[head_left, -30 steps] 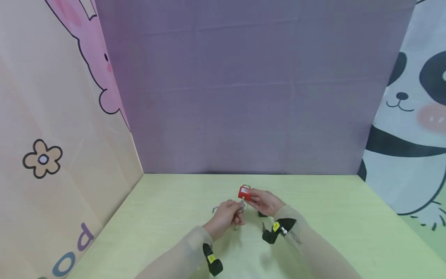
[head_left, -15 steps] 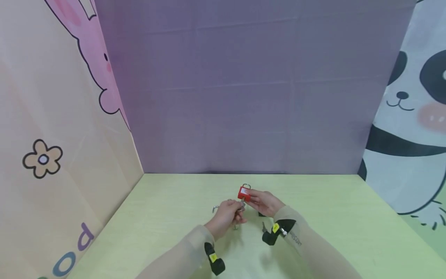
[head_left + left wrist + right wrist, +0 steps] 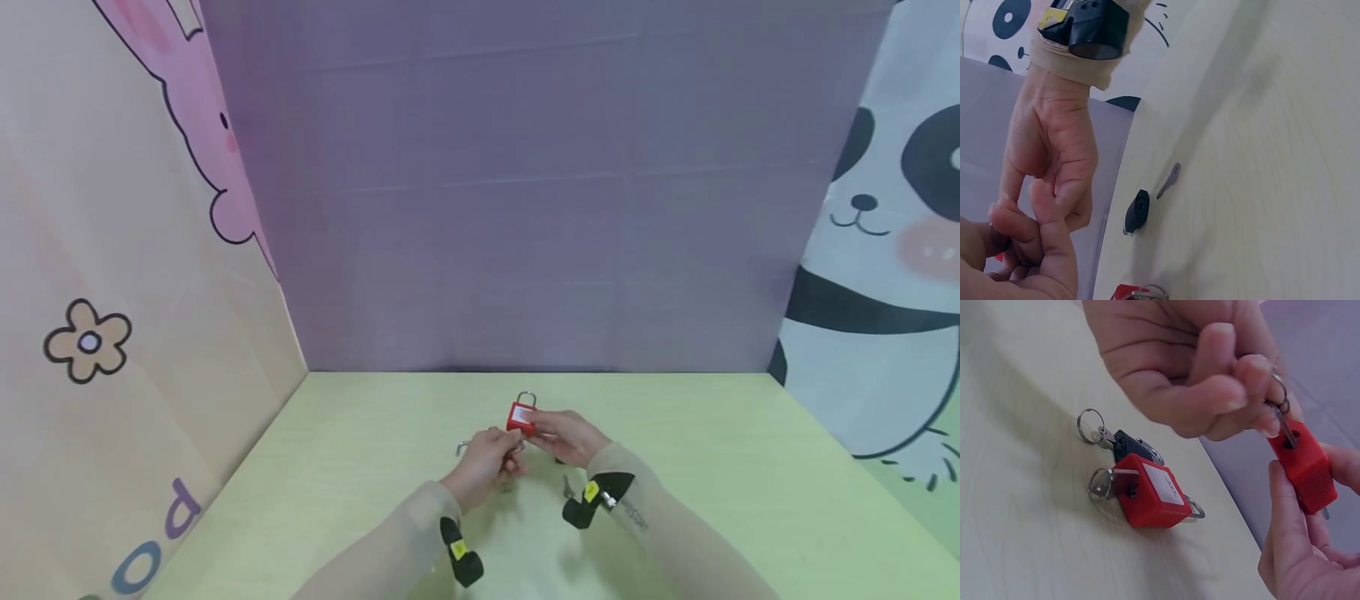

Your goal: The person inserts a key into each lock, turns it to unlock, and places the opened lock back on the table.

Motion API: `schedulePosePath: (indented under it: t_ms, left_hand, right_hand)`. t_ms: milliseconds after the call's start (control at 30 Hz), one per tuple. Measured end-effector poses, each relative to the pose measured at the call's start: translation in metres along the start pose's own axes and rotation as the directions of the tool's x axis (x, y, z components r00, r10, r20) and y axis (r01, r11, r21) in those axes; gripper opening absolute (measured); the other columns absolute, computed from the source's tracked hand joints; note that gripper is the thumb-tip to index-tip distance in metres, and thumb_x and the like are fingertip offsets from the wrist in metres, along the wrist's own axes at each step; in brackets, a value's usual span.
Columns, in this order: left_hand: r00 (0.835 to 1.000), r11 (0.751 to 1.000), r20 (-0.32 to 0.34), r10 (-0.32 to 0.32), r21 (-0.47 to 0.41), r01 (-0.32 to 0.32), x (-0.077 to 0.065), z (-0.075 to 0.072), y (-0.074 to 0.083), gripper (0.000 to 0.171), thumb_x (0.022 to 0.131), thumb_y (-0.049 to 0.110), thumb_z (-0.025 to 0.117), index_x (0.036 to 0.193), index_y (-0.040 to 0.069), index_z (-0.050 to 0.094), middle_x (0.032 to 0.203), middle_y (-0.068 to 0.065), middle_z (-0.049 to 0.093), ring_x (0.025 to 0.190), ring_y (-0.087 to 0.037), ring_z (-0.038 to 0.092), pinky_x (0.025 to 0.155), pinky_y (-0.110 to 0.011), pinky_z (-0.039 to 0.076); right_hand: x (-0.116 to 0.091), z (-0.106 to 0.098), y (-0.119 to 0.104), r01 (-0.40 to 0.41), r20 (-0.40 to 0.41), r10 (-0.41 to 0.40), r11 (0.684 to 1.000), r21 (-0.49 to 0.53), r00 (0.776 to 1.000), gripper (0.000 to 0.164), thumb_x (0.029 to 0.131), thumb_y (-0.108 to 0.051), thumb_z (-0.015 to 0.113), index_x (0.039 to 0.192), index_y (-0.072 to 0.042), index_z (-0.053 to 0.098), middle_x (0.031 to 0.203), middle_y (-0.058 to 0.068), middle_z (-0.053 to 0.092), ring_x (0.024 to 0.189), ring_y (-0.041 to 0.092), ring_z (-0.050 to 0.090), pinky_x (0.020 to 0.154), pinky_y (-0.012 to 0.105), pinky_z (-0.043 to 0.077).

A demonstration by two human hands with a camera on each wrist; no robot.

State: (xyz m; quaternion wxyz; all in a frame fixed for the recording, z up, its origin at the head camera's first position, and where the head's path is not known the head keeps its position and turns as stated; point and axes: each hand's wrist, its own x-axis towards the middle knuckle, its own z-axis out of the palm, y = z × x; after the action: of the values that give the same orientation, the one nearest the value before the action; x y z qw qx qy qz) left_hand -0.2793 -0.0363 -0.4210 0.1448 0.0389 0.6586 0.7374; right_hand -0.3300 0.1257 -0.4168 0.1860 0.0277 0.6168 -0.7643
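My right hand [image 3: 570,437] holds a red padlock [image 3: 522,418] with a white label by its sides, shackle pointing away from me. With thumb and finger, my left hand [image 3: 480,468] pinches a silver key [image 3: 1286,430] that hangs on a ring. In the right wrist view the key's blade meets the dark keyhole in the padlock's bottom face; how deep it sits I cannot tell. Both hands are raised above the table, close together. In the left wrist view my left fingers hide most of this padlock.
A second red padlock [image 3: 1154,494] lies on the table with a ringed key in it. Beside it is a black padlock [image 3: 1130,447], also with a ringed key. A loose key [image 3: 1171,180] lies near another black padlock [image 3: 1137,212]. Behind the table [image 3: 375,417] rises a purple-grey backdrop [image 3: 480,208].
The held red padlock has shifted slightly left and turned more upright. It is now closer to my left fingers, so less of the key shows between them.
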Motion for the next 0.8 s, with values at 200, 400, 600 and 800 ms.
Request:
schedulePosePath:
  t_ms: [200,400,600,800]
  left_hand:
    - [0.999,0.99,0.024,0.022,0.139,-0.025,0.0,-0.002,-0.003,0.035,0.102,0.032,0.048,0.093,0.001,0.061,0.07,-0.001,0.055,0.059,-0.01,0.049,0.068,-0.029,0.058]
    - [0.997,0.951,0.032,0.066,0.299,-0.072,-0.003,-0.003,0.0,0.037,0.1,0.029,0.052,0.096,-0.006,0.066,0.069,-0.002,0.057,0.056,-0.011,0.052,0.064,-0.031,0.059]
    - [0.99,0.863,0.051,0.133,0.486,-0.141,-0.001,-0.006,0.004,0.028,0.099,0.022,0.056,0.086,-0.001,0.066,0.067,-0.004,0.058,0.056,-0.012,0.054,0.057,-0.03,0.056]
    - [0.964,0.548,0.097,0.249,0.806,-0.223,-0.001,-0.004,0.009,0.026,0.097,0.025,0.059,0.076,0.01,0.062,0.06,0.004,0.054,0.052,-0.008,0.05,0.05,-0.021,0.045]
  right_hand:
    - [0.0,-0.001,-0.002,0.0,-0.009,0.0,1.0,-0.01,1.0,0.046,0.093,-0.007,0.061,0.132,0.014,0.047,0.115,0.016,0.061,0.094,0.015,0.063,0.09,0.027,0.053]
    - [0.0,-0.002,-0.001,0.015,-0.003,-0.015,1.0,-0.022,1.0,0.045,0.094,-0.005,0.06,0.131,0.016,0.046,0.113,0.016,0.062,0.093,0.015,0.063,0.09,0.028,0.053]
    - [0.002,-0.001,0.0,0.015,0.015,-0.015,1.0,-0.028,1.0,0.044,0.094,-0.005,0.059,0.131,0.016,0.047,0.112,0.015,0.063,0.093,0.014,0.063,0.089,0.026,0.054]
    - [0.001,0.0,-0.001,-0.013,-0.01,0.013,1.0,-0.024,1.0,0.043,0.093,-0.006,0.061,0.129,0.014,0.05,0.11,0.014,0.064,0.092,0.015,0.064,0.088,0.026,0.054]
